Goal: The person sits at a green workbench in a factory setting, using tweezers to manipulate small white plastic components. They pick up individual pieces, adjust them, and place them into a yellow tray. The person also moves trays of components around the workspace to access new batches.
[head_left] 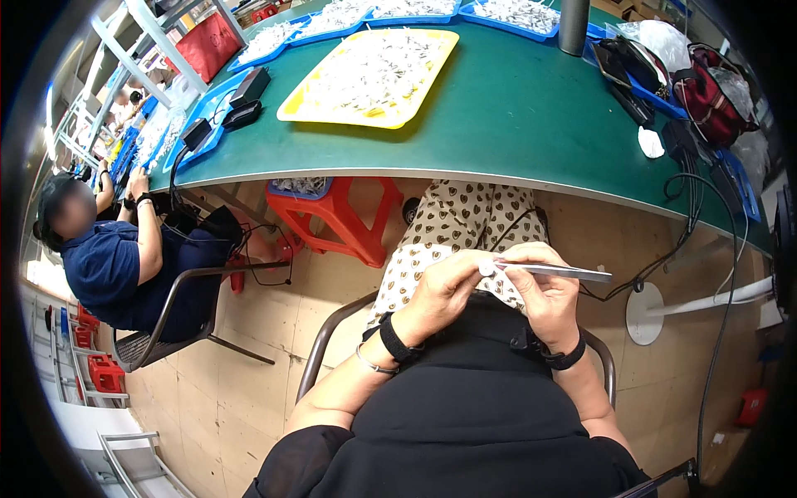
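Tweezers (554, 270), slim and silvery, touch a small white piece (486, 266).

Between the left hand (444, 286) and right hand (544, 290) sits a small white piece (486, 266), and the right hand carries silver tweezers (554, 270). Both wrists wear black bands. Under the hands lie cream trousers (457, 224) with a dark heart print and a black top (473, 398). Beyond the hands the worktop (515, 108) is dark green, bearing a yellow tray (295, 108) of white bits and blue trays (498, 21). Beneath it stands a red-orange stool (353, 224)
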`<state>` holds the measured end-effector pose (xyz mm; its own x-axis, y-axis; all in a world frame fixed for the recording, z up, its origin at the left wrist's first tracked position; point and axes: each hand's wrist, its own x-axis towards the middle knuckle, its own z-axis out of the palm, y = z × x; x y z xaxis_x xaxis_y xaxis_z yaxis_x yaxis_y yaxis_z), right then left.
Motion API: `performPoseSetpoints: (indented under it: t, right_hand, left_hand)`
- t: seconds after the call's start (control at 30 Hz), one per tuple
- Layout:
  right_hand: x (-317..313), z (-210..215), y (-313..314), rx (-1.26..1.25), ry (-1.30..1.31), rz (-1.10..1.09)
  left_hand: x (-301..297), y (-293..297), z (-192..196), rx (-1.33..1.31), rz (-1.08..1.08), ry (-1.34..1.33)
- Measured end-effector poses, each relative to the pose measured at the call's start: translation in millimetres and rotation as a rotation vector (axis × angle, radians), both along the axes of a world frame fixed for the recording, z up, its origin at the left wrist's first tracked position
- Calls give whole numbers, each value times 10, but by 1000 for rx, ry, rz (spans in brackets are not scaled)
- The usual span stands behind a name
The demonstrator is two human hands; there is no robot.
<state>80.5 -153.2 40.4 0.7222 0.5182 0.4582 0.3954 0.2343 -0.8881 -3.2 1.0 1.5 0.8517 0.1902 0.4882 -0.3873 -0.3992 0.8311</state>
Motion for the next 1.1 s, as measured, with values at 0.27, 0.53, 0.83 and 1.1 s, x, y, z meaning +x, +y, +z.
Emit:
performPoseSetpoints:
  t: [0.27,0.53,0.83,1.1]
  right_hand:
    - [2,-9,-15,13,152,53]
    - [15,-51,-9,17,238,29]
    - [41,-68,-13,-18,269,-1]
    - [49,-102,-11,-16,286,5]
  left_hand:
    - [4,-20,11,-53,6,7]
    - [-10,33,67,247,180,-88]
    - [-35,22,178,624,424,-108]
    - [-15,17,136,649,425,-117]
